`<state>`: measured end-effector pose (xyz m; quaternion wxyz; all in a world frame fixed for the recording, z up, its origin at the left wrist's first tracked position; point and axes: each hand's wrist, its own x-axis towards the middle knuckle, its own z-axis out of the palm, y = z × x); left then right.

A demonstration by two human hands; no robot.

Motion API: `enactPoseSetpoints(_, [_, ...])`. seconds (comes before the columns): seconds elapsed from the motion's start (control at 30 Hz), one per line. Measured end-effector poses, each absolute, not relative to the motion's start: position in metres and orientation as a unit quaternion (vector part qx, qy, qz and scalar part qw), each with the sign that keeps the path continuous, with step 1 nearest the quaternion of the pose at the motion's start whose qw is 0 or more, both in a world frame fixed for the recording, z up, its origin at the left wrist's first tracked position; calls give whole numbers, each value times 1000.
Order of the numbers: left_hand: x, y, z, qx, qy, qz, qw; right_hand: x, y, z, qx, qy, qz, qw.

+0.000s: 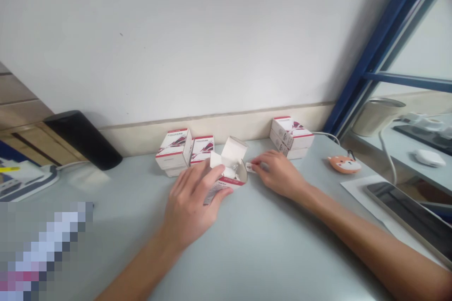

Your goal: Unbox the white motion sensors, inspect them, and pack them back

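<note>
My left hand (192,197) grips a small white and red carton (229,182) whose top flaps stand up. Something clear or whitish shows inside the carton, too blurred to name. Just right of it, my right hand (275,171) pinches a small white piece with a dark mark (250,167), low over the table; its kind is not clear. Behind my left hand stand a stack of closed cartons (173,148) and a single carton (202,149) of the same print. Another carton stack (292,134) sits beyond my right hand, near the wall.
A black cylinder (84,138) leans at the back left. At right are an orange animal-faced case (344,164), a phone (409,211) on a white sheet (356,188), and a blue frame (370,51) with a shelf behind it. The wall (197,42) bounds the table (226,254).
</note>
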<state>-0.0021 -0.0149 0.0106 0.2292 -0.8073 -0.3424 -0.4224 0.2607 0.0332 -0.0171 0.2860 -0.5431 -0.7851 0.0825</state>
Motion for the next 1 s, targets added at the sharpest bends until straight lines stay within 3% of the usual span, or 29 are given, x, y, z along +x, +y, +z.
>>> enactPoseSetpoints(0.07, [-2, -15, 11, -812, -340, -416, 230, 260, 33, -18, -528, -794, 51, 298])
enactPoseSetpoints(0.23, [-2, -14, 9, -811, -372, -397, 214, 255, 16, 3, -427, -756, -8, 496])
enactPoseSetpoints(0.33, [-4, -12, 7, -805, -394, -395, 200, 246, -4, 17, -339, -761, -71, 549])
enactPoseSetpoints(0.43, [-3, -13, 8, -823, -374, -380, 196, 236, -17, 22, -304, -793, -90, 521])
enactPoseSetpoints(0.53, [-1, -16, 11, -839, -343, -374, 195, 231, -18, 21, -293, -846, -41, 443])
enactPoseSetpoints(0.77, [-1, -13, 10, -824, -356, -395, 196, 239, -9, 17, -284, -886, 62, 360])
enactPoseSetpoints(1.0, [-8, -9, 8, -829, -358, -378, 206, 240, -2, 10, -293, -898, 19, 328])
